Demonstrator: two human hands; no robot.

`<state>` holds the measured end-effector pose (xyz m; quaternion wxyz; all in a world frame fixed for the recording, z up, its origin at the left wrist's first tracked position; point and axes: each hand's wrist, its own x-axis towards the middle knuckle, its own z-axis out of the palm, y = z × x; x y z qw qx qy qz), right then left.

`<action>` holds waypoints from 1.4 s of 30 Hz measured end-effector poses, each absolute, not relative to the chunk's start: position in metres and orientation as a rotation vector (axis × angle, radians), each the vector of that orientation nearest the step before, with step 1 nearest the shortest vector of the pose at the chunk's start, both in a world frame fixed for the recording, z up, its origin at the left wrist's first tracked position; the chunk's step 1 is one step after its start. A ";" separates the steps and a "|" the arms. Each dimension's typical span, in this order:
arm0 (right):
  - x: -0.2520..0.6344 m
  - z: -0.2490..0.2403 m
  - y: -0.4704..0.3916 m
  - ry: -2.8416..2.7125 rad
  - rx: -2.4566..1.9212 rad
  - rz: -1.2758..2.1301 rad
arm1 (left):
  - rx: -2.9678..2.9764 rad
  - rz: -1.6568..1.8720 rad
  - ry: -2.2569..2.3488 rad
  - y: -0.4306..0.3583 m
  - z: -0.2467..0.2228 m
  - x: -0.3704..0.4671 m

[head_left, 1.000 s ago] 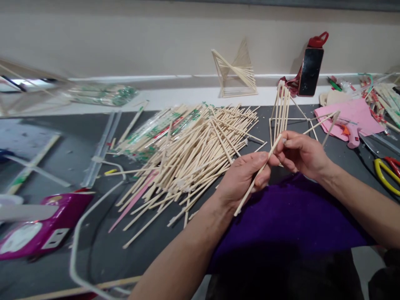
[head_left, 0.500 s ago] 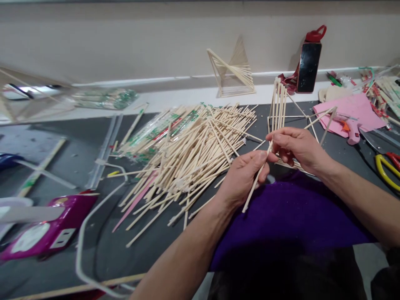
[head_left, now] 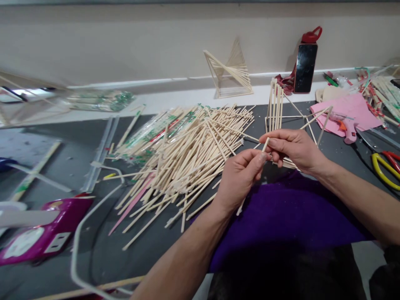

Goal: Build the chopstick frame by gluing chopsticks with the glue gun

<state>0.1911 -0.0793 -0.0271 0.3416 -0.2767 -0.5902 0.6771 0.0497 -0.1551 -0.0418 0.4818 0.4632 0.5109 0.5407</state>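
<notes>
Both hands meet over the front of the table around one thin wooden chopstick (head_left: 265,146). My left hand (head_left: 242,173) is closed round its middle, and the stick's lower end pokes out below the palm. The fingertips of my right hand (head_left: 289,148) pinch it near its upper end. Just behind the right hand stands a frame of joined chopsticks (head_left: 275,106), partly hidden by that hand. A large pile of loose chopsticks (head_left: 190,158) lies to the left of my left hand. Purple cloth (head_left: 290,216) spreads beneath my wrists.
Against the wall stand a twisted stick model (head_left: 229,71) and a phone (head_left: 306,68) with a red-capped bottle behind it. On the right are a pink glue gun (head_left: 349,131), pink paper (head_left: 364,110) and scissors (head_left: 386,171). A magenta device (head_left: 59,221) and white cable (head_left: 76,241) lie left.
The chopstick has shifted in my fingers, its upper end now showing between both hands and less of its lower part visible. The whole view has slid slightly, moving things a little left.
</notes>
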 end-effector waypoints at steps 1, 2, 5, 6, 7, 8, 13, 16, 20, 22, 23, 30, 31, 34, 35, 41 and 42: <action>0.190 -0.027 -0.080 -1.554 -0.733 1.732 | 1.159 1.315 1.276 -0.155 -0.042 0.050; 0.189 -0.027 -0.081 -1.570 -0.750 1.701 | 1.185 1.311 1.305 -0.155 -0.042 0.050; 0.186 -0.025 -0.085 -1.603 -0.820 1.620 | 1.231 1.301 1.358 -0.155 -0.043 0.051; 0.185 -0.024 -0.086 -1.605 -0.845 1.603 | 1.242 1.302 1.367 -0.156 -0.044 0.051; 0.185 -0.024 -0.086 -1.603 -0.866 1.592 | 1.251 1.303 1.374 -0.156 -0.044 0.051; 0.185 -0.024 -0.087 -1.598 -0.880 1.586 | 1.259 1.303 1.380 -0.156 -0.045 0.051; 0.185 -0.027 -0.085 -1.593 -0.864 1.605 | 1.269 1.292 1.397 -0.155 -0.047 0.053; 0.185 -0.029 -0.085 -1.595 -0.896 1.584 | 1.276 1.290 1.402 -0.155 -0.047 0.054; 0.185 -0.031 -0.086 -1.536 -0.887 1.614 | 1.256 1.276 1.397 -0.158 -0.046 0.056; 0.186 -0.030 -0.086 -1.493 -0.856 1.681 | 1.222 1.266 1.372 -0.159 -0.045 0.056; 0.186 -0.030 -0.086 -1.474 -0.848 1.711 | 1.198 1.261 1.353 -0.159 -0.044 0.057; 0.184 -0.033 -0.085 -1.373 -0.951 1.859 | 0.870 1.370 1.156 -0.151 -0.040 0.051; 0.184 -0.033 -0.085 -1.376 -0.972 1.876 | 0.818 1.407 1.140 -0.149 -0.038 0.048; 0.184 -0.032 -0.087 -1.426 -1.015 1.910 | 0.696 1.527 1.155 -0.141 -0.036 0.036; 0.184 -0.032 -0.088 -1.449 -1.029 1.925 | 0.671 1.561 1.177 -0.139 -0.035 0.033; 0.185 -0.033 -0.092 -1.582 -1.049 2.098 | 0.658 1.687 1.243 -0.134 -0.036 0.021; 0.185 -0.033 -0.093 -1.601 -1.023 2.124 | 0.670 1.695 1.251 -0.134 -0.036 0.021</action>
